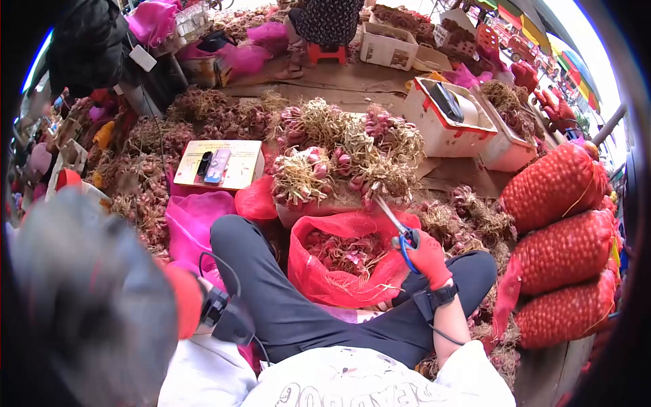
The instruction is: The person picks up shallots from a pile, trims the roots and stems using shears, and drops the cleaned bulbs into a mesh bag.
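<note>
My right hand [428, 258], in a red glove, is closed around the blue handles of scissors [400, 234]. Their blades point up and left toward the dry stalks of shallot bunches [352, 146], piled in front of me. Between my legs an open red mesh bag [308, 271] holds loose shallots or trimmings. On the left, my left hand [184, 298] wears a red glove too. A large blurred grey-dark shape [95, 292] covers its fingers, so what they do is hidden.
Full red net sacks [556, 244] are stacked at the right. White crates [451, 125] stand at the back right. A phone [217, 166] lies on a carton at the left, near a pink bag [196, 220]. A person [329, 24] sits on a red stool ahead.
</note>
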Available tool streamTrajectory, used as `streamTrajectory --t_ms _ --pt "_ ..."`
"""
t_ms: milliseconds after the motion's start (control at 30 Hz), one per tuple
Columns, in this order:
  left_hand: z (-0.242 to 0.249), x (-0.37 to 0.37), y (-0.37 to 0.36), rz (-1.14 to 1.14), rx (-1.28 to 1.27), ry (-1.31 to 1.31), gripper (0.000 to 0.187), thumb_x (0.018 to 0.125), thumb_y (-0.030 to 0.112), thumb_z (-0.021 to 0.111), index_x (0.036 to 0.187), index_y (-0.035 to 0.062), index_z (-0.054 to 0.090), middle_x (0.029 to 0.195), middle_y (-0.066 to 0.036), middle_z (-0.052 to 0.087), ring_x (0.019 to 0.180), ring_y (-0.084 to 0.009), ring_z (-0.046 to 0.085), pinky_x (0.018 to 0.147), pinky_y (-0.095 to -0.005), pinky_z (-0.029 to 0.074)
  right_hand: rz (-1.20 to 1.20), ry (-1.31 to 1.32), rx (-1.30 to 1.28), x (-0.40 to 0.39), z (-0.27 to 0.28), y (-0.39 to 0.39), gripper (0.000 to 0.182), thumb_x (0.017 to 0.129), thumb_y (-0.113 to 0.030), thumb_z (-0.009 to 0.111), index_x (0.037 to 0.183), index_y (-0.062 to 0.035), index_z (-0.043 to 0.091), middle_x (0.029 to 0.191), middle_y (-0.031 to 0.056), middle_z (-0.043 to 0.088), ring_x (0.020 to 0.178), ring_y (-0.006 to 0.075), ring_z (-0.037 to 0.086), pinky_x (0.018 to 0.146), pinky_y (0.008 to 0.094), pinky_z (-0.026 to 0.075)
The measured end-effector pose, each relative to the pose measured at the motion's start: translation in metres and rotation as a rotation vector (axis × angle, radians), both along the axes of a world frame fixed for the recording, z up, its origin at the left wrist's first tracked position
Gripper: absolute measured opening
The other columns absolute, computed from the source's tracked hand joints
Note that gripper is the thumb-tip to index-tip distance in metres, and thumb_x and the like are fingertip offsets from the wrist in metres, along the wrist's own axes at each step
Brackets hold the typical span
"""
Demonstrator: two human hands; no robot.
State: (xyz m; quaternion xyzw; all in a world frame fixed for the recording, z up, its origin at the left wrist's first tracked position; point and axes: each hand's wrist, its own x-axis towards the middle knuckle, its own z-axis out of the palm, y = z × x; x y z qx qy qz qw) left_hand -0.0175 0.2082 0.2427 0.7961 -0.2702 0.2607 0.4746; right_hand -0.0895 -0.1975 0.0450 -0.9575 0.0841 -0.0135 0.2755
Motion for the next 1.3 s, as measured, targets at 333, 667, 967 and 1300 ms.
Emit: streamTrajectory --t_ms 333,667,967,1300 --pt "-0.298 0.099 -0.231 -0.181 0.082 0.689 0.055 0.073 0.030 0.080 0.110 0.0009 0.052 0.096 -0.013 0.064 0.089 -0.0237 0.061 0.078 -0.0334 0.049 0.031 0.258 0.106 0.037 0.040 -0.030 0.047 0.079 -0.051 0.066 0.094 -0.0065 0.068 0.075 0.0086 0.065 0.068 0.0159 0.060 0.066 0.0312 0.046" --pt "-0.365 0.105 -0.285 0.173 0.298 0.939 0.086 0.061 0.039 0.082 0.131 0.0070 0.043 0.124 -0.025 0.052 0.117 -0.0373 0.051 0.096 -0.0427 0.044 0.061 0.223 0.257 0.071 -0.057 -0.051 0.059 0.078 -0.063 0.061 0.086 -0.0040 0.062 0.072 0.0111 0.061 0.066 0.0244 0.055 0.064 0.0378 0.043" --pt "-0.309 0.150 -0.216 -0.132 0.138 0.645 0.044 0.072 0.021 0.077 0.107 0.0038 0.057 0.098 -0.011 0.065 0.088 -0.0223 0.061 0.081 -0.0329 0.048 -0.039 0.251 0.380 0.100 -0.060 -0.047 0.063 0.076 -0.066 0.060 0.091 -0.0048 0.064 0.069 0.0071 0.060 0.066 0.0210 0.059 0.061 0.0337 0.044" --pt "-0.337 0.126 -0.181 -0.313 -0.162 0.879 0.031 0.073 0.008 0.074 0.100 0.0028 0.059 0.091 -0.003 0.063 0.080 -0.0091 0.056 0.074 -0.0264 0.048 -0.072 0.610 1.083 0.040 -0.042 -0.006 0.047 0.089 -0.047 0.059 0.096 -0.0011 0.064 0.057 -0.0034 0.049 0.042 0.0064 0.047 0.040 0.0215 0.038"
